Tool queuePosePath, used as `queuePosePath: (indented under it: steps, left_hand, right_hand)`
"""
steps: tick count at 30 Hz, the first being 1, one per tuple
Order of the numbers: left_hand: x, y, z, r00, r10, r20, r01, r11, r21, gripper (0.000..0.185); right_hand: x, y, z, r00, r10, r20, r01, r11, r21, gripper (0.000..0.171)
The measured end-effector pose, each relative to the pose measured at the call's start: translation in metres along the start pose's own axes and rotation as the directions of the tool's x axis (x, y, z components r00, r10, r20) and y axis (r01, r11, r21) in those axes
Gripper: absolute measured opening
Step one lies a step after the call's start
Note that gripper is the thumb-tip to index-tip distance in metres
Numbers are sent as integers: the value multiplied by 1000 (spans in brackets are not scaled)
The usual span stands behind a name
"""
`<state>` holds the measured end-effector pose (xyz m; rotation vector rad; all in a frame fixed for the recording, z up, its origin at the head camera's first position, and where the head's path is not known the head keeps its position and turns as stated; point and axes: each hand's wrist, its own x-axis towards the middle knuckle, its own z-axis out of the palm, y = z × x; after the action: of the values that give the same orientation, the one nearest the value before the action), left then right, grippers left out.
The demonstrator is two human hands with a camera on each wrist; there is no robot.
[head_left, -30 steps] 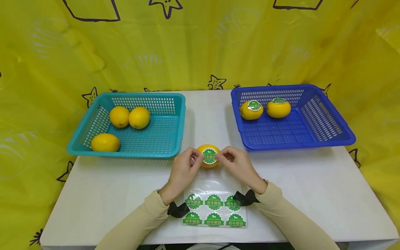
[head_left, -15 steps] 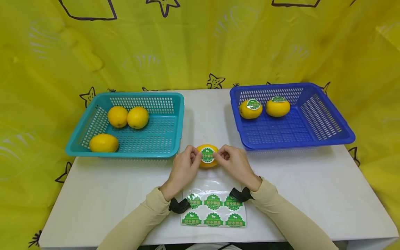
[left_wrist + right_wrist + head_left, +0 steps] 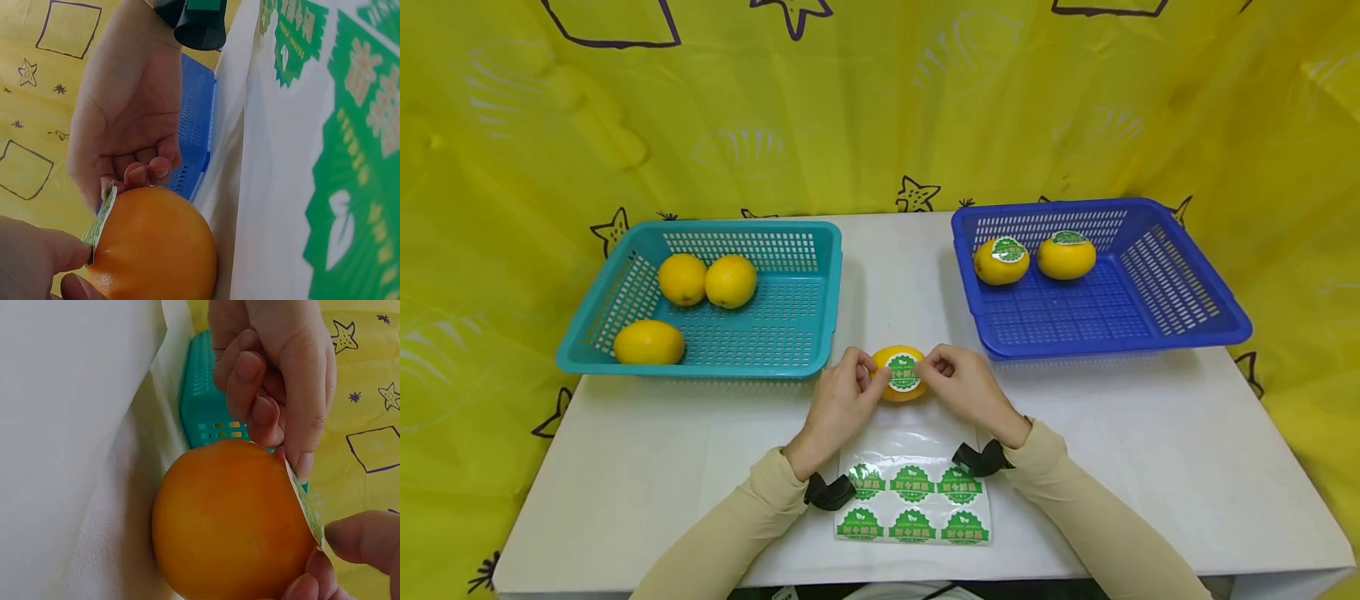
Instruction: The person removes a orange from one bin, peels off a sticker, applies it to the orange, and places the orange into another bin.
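An orange [image 3: 898,385] sits on the white table [image 3: 647,467] between two baskets, with a green round sticker [image 3: 904,372] on its near face. My left hand [image 3: 872,379] pinches the sticker's left edge and my right hand [image 3: 931,372] pinches its right edge, fingers curled against the fruit. In the left wrist view the sticker [image 3: 102,216] stands slightly off the orange [image 3: 156,247] at one edge, under the right hand's fingers [image 3: 153,170]. In the right wrist view the sticker [image 3: 306,503] lies along the orange [image 3: 231,519].
A sticker sheet [image 3: 913,508] with several green stickers lies by my wrists. The teal basket [image 3: 820,250] on the left holds three plain oranges. The blue basket [image 3: 1150,333] on the right holds two stickered oranges. A yellow curtain surrounds the table.
Both hands' fingertips have shifted slightly along the sticker's edges. The orange has stayed in the same place.
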<state>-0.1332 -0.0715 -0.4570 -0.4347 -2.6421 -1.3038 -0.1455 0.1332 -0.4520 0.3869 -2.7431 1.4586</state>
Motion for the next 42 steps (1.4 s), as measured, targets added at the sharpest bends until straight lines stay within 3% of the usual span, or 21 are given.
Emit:
queuePosePath:
  steps: [7,12,18,26,31,36,42]
  left_hand:
    - [-1,-2,-2,996,-61,62,65,996,-68,18]
    - [-3,-5,-4,993,-77,85,86,991,-106,19]
    - [-4,-6,-3,992,-74,98,85,990,-114,18]
    - [-12,-8,-3,999,4,44,-4,1000,7,22]
    - [-16,-10,-3,999,-24,29,23,999,37,27]
    - [-16,-10,-4,989,-73,132,73,997,0,49]
    - [-14,-12,-7,950,-81,301,108,991,-73,68]
  right_hand:
    - [4,4,2,998,54,10,-54,998,-29,34]
    - [4,5,1,994,99,52,-98,995,-22,35]
    - [1,5,0,991,86,105,-86,996,1,35]
    - [-2,13,-2,989,57,137,-67,995,70,34]
    - [-2,16,-3,985,49,165,-67,992,110,28]
    - [-3,18,-3,978,58,202,-94,980,176,24]
    - [-5,22,-4,969,46,244,-107,964,242,23]
